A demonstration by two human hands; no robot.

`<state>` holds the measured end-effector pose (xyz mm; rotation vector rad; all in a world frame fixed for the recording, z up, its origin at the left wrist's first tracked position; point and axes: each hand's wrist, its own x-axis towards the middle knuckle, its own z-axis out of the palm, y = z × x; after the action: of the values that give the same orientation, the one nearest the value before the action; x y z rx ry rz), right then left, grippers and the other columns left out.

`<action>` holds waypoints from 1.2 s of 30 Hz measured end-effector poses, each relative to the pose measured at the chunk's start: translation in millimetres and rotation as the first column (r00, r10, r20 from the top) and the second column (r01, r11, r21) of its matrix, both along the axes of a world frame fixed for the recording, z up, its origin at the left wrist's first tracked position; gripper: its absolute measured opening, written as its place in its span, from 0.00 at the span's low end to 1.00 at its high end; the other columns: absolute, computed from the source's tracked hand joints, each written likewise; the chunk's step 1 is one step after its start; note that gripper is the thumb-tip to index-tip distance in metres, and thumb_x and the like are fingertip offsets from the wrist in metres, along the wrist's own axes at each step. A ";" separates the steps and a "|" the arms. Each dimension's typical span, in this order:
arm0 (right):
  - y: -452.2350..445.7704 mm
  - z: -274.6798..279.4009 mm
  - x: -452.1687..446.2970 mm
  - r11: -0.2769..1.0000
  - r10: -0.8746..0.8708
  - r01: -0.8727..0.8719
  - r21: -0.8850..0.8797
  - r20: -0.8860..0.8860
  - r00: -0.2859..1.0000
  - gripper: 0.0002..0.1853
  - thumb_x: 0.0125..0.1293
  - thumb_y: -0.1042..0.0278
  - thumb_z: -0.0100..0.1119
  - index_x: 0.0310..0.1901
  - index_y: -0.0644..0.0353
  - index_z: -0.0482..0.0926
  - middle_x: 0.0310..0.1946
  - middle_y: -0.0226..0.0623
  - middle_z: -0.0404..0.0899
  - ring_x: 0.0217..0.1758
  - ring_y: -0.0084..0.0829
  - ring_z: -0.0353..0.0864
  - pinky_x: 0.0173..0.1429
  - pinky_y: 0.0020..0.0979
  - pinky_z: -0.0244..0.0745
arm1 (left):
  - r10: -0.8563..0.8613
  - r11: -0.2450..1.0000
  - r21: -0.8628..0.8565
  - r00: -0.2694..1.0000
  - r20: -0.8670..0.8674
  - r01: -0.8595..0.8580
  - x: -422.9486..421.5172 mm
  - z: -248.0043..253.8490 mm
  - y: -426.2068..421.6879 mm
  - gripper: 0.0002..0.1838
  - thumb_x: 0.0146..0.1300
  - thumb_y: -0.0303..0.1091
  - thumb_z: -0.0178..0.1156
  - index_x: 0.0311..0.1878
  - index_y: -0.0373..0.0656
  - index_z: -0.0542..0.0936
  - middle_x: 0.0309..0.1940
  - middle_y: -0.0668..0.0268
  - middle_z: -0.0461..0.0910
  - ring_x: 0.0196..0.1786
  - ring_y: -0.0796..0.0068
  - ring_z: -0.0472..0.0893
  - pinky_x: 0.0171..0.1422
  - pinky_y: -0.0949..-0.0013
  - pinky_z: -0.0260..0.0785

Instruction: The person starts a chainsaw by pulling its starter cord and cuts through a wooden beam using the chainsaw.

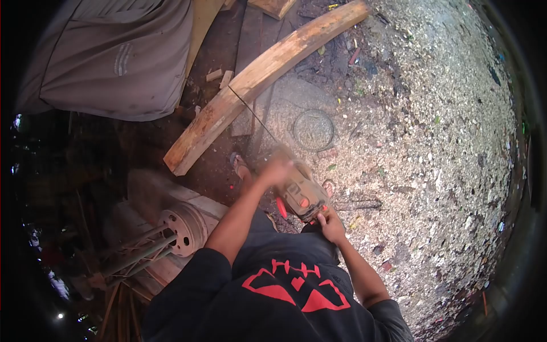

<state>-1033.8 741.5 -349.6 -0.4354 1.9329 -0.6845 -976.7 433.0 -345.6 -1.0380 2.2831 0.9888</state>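
Observation:
A dusty chainsaw [302, 194] with orange-red parts is in front of my legs. Its thin bar [253, 113] reaches up and left to a long wooden beam [273, 60], where a dark line crosses the wood. My left hand [277, 170], smeared by motion, is closed round the front handle. At the rear end of the saw, my right hand [333, 226] grips the back handle with the thumb on top. The beam is slightly curved and lies slantwise; whether the bar is inside the cut I cannot tell exactly.
Wood chips and sawdust [433, 142] cover the ground on the right. A round object [313, 130] lies beside the bar. A grey fabric cover [122, 57] hangs at upper left. A metal wheel rim [183, 231] stands left of my arm. A sandalled foot [239, 164] is near the saw.

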 end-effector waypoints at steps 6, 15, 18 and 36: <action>8.8 -4.1 0.6 0.988 0.089 -0.085 0.131 -0.030 0.996 0.32 0.71 0.36 0.43 0.51 0.60 0.82 0.44 0.53 0.83 0.52 0.51 0.81 0.59 0.43 0.72 | 0.014 0.999 0.041 1.000 -0.016 -0.014 -5.3 16.2 9.5 0.33 0.71 0.58 0.41 0.49 0.34 0.82 0.48 0.43 0.80 0.54 0.43 0.79 0.62 0.51 0.67; 3.2 -17.5 7.1 0.999 0.009 -0.010 -0.051 -0.020 1.000 0.23 0.71 0.46 0.51 0.56 0.56 0.77 0.48 0.52 0.81 0.54 0.50 0.79 0.59 0.43 0.72 | 0.013 1.000 -0.014 1.000 -0.004 -0.013 5.5 -8.9 -1.6 0.32 0.71 0.59 0.43 0.50 0.36 0.81 0.50 0.44 0.80 0.56 0.44 0.78 0.62 0.51 0.67; -5.8 -15.7 7.1 0.998 0.034 -0.032 0.047 -0.053 0.998 0.21 0.70 0.47 0.53 0.54 0.54 0.77 0.49 0.51 0.80 0.54 0.50 0.79 0.58 0.43 0.72 | -0.002 1.000 -0.016 0.998 0.056 0.002 5.4 -24.3 -10.2 0.30 0.72 0.57 0.43 0.53 0.38 0.81 0.53 0.46 0.79 0.59 0.45 0.77 0.63 0.50 0.66; -25.2 1.2 8.8 0.998 0.054 -0.051 0.035 -0.095 0.994 0.32 0.71 0.36 0.43 0.45 0.59 0.84 0.42 0.57 0.82 0.52 0.54 0.80 0.58 0.46 0.71 | 0.013 0.999 -0.049 1.000 -0.028 -0.014 11.5 -17.1 -24.3 0.36 0.71 0.60 0.41 0.45 0.30 0.82 0.45 0.40 0.80 0.54 0.43 0.79 0.61 0.52 0.67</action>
<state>-1025.0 716.2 -348.4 -0.5054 2.0129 -0.6071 -965.1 408.7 -362.7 -1.0677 2.3363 0.9628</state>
